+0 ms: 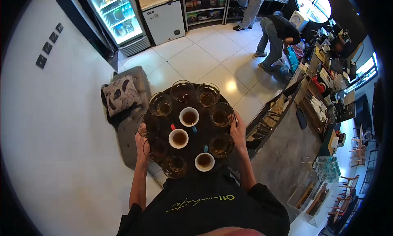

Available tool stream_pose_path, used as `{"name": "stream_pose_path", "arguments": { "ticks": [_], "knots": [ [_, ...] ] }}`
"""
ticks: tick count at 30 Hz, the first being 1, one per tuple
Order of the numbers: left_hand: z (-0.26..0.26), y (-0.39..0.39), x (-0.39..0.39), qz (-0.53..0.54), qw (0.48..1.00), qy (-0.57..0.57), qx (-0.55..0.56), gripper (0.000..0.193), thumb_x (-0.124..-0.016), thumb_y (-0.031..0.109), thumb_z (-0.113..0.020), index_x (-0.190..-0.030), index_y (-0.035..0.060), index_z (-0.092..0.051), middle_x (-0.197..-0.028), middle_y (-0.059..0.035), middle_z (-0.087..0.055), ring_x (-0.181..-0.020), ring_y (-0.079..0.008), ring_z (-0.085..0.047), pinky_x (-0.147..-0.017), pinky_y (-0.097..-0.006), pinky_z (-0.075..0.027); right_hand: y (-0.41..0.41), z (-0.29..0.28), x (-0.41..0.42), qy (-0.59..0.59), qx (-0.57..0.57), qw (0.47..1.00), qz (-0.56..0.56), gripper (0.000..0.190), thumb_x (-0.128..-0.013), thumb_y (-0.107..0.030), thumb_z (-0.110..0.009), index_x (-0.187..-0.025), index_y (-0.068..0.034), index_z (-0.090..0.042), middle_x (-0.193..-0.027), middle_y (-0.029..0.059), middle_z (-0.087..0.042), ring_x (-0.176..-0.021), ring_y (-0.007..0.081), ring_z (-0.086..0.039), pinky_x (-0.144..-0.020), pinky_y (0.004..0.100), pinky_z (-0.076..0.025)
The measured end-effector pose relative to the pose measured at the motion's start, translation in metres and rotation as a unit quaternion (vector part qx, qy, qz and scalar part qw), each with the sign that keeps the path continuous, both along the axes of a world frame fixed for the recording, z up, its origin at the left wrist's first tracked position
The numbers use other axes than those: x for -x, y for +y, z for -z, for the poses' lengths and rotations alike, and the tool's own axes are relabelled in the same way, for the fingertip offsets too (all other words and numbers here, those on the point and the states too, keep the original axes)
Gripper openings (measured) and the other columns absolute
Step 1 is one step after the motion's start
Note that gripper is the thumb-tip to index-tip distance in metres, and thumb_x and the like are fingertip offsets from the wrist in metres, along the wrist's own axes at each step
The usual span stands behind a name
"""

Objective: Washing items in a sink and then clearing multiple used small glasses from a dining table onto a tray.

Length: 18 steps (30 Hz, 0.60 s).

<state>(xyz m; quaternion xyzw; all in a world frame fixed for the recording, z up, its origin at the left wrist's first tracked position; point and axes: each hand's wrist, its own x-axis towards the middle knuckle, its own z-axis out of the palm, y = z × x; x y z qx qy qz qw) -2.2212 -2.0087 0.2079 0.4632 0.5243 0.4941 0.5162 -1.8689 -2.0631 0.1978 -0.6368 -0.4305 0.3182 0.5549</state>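
Note:
A dark round tray is held level before my body, with my left hand gripping its left edge and my right hand gripping its right edge. Several clear glass cups stand around the tray's rim, most with some brown liquid low in them. Toward the middle are white cups with coloured handles: one with a blue handle, one with a red handle and one with a teal handle. Each holds brown liquid. The fingers of both hands are partly hidden by the tray and glasses.
A grey tufted bench with a patterned cushion stands at the left along a white wall. A long cluttered counter runs down the right. A person bends beside it, and another stands farther back near shelves, a freezer and a lit fridge.

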Motion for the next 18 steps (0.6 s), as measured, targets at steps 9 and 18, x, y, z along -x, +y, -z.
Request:
{"name": "stream_pose_path", "arguments": {
  "ticks": [9, 18],
  "knots": [
    [-0.003, 0.199, -0.030, 0.027, 0.985, 0.156, -0.073, 0.039, -0.100, 0.036, -0.049, -0.093, -0.0010, -0.061, -0.079, -0.0002, -0.059, -0.072, -0.0128, -0.055, -0.067, -0.0305, -0.045, 0.183, -0.004, -0.028, 0.011, 0.017, 1.000, 0.017, 0.036, -0.102, -0.013, -0.045, -0.128, 0.011, -0.049, -0.124, 0.0214, -0.059, -0.115, 0.0243, -0.056, -0.099, 0.0330, -0.042],
    [0.007, 0.427, -0.070, 0.122, 0.982, 0.088, -0.113, 0.031, -0.099, 0.028, -0.050, -0.096, -0.0010, -0.059, -0.086, 0.0004, -0.060, -0.074, -0.0110, -0.053, -0.067, -0.0288, -0.045, 0.360, -0.012, -0.052, 0.030, -0.049, 0.995, 0.086, 0.024, -0.102, -0.011, -0.044, -0.116, 0.006, -0.055, -0.094, -0.0019, -0.056, -0.086, 0.0056, -0.049, -0.077, 0.0206, -0.042]
  ]
}}
